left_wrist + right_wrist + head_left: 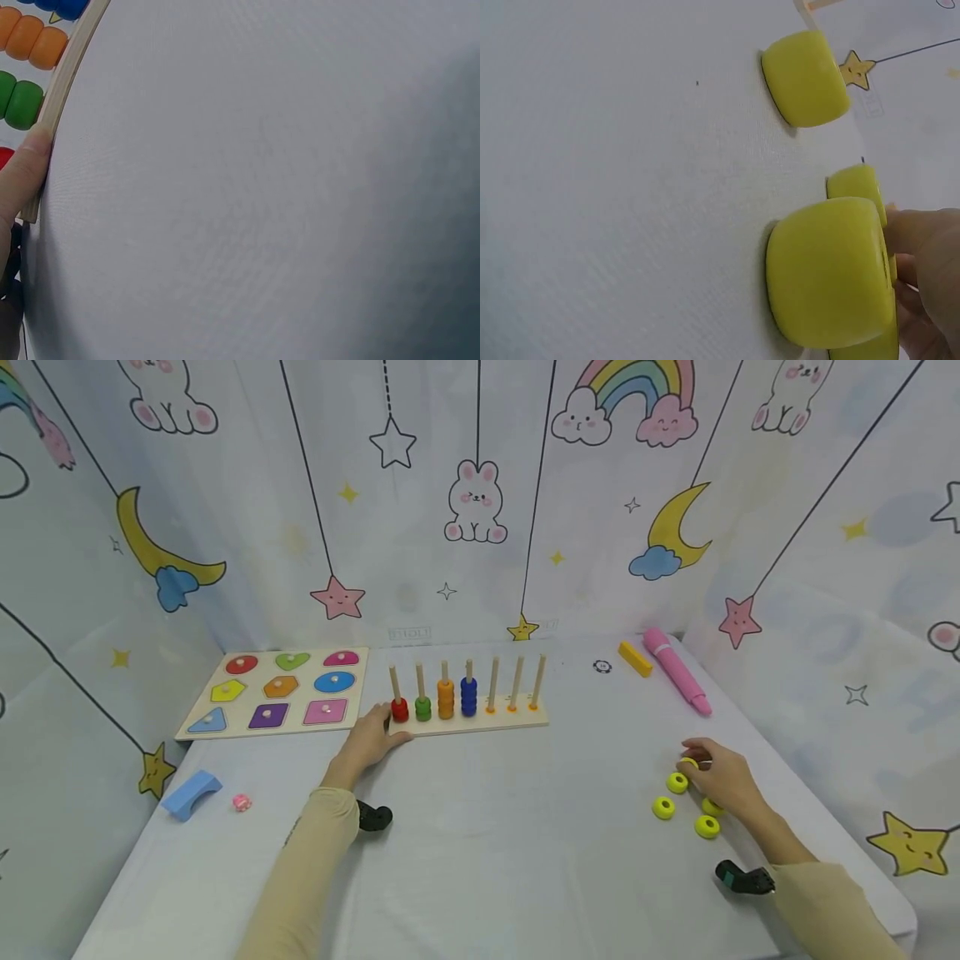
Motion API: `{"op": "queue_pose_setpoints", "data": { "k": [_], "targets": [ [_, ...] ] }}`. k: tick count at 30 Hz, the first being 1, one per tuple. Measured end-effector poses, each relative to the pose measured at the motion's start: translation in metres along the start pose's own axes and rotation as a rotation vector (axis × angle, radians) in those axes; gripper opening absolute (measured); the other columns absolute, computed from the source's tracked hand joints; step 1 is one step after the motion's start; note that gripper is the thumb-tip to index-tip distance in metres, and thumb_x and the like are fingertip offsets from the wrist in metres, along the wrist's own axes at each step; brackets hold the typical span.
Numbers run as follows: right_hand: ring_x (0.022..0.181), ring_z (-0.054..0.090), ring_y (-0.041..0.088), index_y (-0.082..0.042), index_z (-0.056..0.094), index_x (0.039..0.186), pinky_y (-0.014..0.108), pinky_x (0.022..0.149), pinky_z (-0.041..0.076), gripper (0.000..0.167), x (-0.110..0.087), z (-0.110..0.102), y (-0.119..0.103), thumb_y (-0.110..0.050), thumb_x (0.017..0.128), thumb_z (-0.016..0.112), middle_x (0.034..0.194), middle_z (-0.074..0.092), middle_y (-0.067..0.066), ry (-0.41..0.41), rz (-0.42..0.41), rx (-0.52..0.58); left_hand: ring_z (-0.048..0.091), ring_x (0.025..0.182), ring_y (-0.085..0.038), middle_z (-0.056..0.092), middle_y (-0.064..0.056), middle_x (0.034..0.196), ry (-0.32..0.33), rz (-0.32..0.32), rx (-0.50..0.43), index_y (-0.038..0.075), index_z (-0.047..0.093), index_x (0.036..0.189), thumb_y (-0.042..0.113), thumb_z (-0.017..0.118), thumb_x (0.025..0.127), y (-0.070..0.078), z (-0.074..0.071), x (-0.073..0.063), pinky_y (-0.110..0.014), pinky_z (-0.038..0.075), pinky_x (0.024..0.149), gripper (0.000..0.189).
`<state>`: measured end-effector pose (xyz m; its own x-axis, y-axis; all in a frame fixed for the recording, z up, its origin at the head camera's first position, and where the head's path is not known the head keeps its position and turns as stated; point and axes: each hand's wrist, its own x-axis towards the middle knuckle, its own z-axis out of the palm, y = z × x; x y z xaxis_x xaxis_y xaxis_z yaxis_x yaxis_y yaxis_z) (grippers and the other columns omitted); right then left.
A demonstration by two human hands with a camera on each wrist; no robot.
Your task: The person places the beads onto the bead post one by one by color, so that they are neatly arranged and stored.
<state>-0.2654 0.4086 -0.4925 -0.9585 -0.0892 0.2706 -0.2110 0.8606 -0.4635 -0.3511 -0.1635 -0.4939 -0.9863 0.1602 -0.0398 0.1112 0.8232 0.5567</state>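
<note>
With a yellow ring pinched by the right hand, loose rings between its six and nine o'clock could be scattered if brushed.

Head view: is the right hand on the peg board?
No, the right hand is among the yellow rings, well apart from the peg board, whose end the left hand holds.

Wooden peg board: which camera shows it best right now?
The head view: the peg board shows nearly whole there, all seven pegs visible. The left wrist view catches only one end; the right wrist view, apparently just a sliver.
</note>
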Motion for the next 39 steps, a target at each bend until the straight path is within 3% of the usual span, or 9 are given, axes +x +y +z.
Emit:
{"op": "queue_pose_setpoints", "data": {
  "k": [6, 8, 13, 23, 31, 39],
  "targets": [
    [0.089, 0.065, 0.036, 0.003, 0.055, 0.119, 0.047, 0.076, 0.053, 0.036, 0.012, 0.004, -0.007, -0.010, 0.088, 0.067, 0.099, 0.067, 0.017, 0.081, -0.047, 0.022, 0.018, 0.139, -0.039, 0.026, -0.025, 0.149, 0.002, -0.004, -0.012, -0.005, 0.026, 0.146, 0.039, 0.064, 0.089, -0.001, -0.002, 0.001, -0.050, 0.020, 0.112, 0.081],
    [0.089, 0.065, 0.033, 0.003, 0.056, 0.118, 0.040, 0.076, 0.054, 0.036, 0.018, 0.006, -0.013, -0.007, 0.086, 0.069, 0.097, 0.067, 0.015, 0.115, -0.081, 0.041, 0.018, 0.139, -0.040, 0.026, -0.026, 0.149, 0.002, 0.002, -0.015, -0.006, 0.026, 0.145, 0.039, 0.064, 0.089, -0.001, -0.002, 0.001, -0.051, 0.020, 0.111, 0.081],
    [0.090, 0.065, 0.028, 0.001, 0.056, 0.119, 0.034, 0.076, 0.054, 0.039, 0.034, 0.016, -0.036, -0.002, 0.083, 0.071, 0.097, 0.068, 0.012, 0.126, -0.160, 0.093, 0.019, 0.138, -0.041, 0.026, -0.027, 0.148, 0.000, 0.007, -0.009, -0.007, 0.026, 0.145, 0.038, 0.065, 0.089, -0.003, -0.002, 0.002, -0.052, 0.021, 0.111, 0.082],
    [0.093, 0.064, 0.027, 0.003, 0.058, 0.115, 0.038, 0.077, 0.056, 0.040, 0.079, 0.051, -0.118, 0.006, 0.078, 0.073, 0.101, 0.066, 0.014, 0.152, -0.449, 0.296, 0.021, 0.137, -0.042, 0.028, -0.027, 0.148, 0.013, 0.017, 0.006, -0.007, 0.027, 0.145, 0.040, 0.065, 0.088, -0.004, 0.002, 0.005, -0.052, 0.022, 0.111, 0.082],
    [0.097, 0.063, 0.024, 0.003, 0.059, 0.112, 0.031, 0.081, 0.055, 0.036, 0.124, 0.071, -0.190, 0.005, 0.079, 0.072, 0.103, 0.066, 0.012, 0.200, -0.577, 0.345, 0.022, 0.137, -0.042, 0.028, -0.027, 0.148, 0.019, 0.014, 0.001, -0.007, 0.028, 0.144, 0.040, 0.066, 0.088, -0.005, 0.002, 0.004, -0.052, 0.021, 0.111, 0.082],
    [0.098, 0.064, 0.024, 0.008, 0.059, 0.111, 0.026, 0.084, 0.053, 0.032, 0.158, 0.080, -0.233, 0.004, 0.081, 0.070, 0.104, 0.065, 0.013, 0.231, -0.620, 0.374, 0.022, 0.137, -0.041, 0.029, -0.028, 0.147, 0.027, 0.030, 0.014, -0.009, 0.029, 0.143, 0.038, 0.065, 0.088, -0.003, 0.002, 0.001, -0.050, 0.021, 0.111, 0.081]
  ]
}}
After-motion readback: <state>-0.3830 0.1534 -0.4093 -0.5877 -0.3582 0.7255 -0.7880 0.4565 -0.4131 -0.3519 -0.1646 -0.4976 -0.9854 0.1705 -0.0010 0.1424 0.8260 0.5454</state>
